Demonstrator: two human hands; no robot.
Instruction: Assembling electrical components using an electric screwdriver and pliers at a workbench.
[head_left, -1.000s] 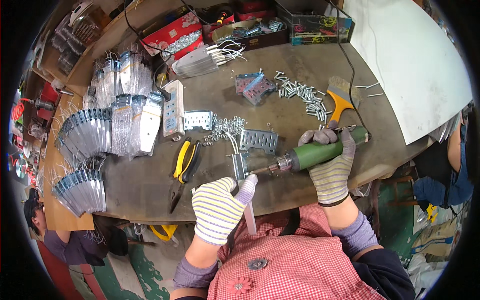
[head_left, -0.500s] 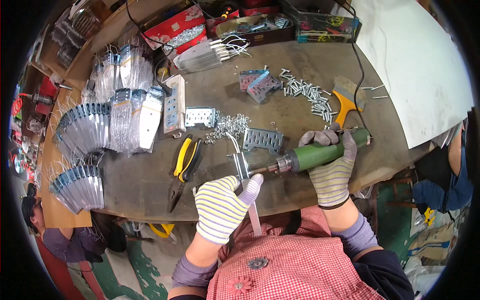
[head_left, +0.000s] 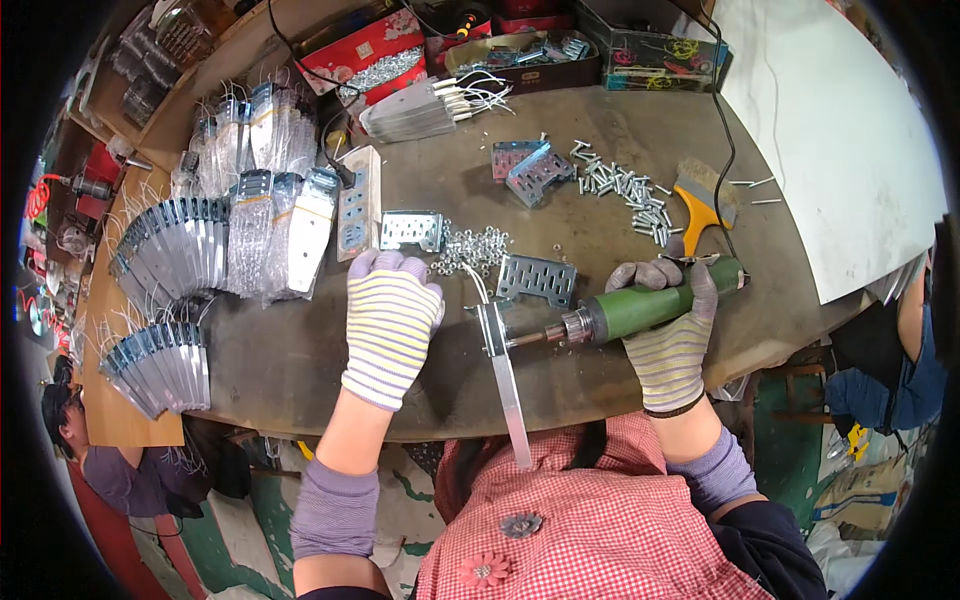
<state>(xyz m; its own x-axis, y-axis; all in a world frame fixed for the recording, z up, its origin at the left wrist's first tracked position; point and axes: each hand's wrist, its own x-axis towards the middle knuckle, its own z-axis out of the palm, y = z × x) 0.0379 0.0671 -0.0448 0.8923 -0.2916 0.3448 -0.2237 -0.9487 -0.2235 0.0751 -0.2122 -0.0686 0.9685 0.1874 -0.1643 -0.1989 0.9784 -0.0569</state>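
My right hand point(head_left: 668, 350) is wrapped round a green electric screwdriver point(head_left: 630, 314), its tip pointing left. The bit meets a small bracket point(head_left: 490, 328) on a long metal strip point(head_left: 512, 400) with white wires, which reaches past the table's near edge. My left hand point(head_left: 392, 325) is off that strip, back of the glove up and fingers curled. It covers the place where the pliers lay, and what is under its fingers is hidden. Just beyond it are a slotted metal plate point(head_left: 411, 230) and a pile of nuts point(head_left: 475, 248). Another slotted plate point(head_left: 537, 280) lies near the bit.
Screws point(head_left: 625, 195) and an orange-handled brush point(head_left: 702, 210) lie at the right. A white power strip point(head_left: 360, 200) stands beside bundled metal strips point(head_left: 175, 245) on the left. Boxes of hardware point(head_left: 530, 55) line the back. A black cord point(head_left: 728, 150) runs to the screwdriver.
My left hand has let go of the metal strip and moved left and away from me, over the pliers, which are now hidden. The right hand and screwdriver have barely moved.
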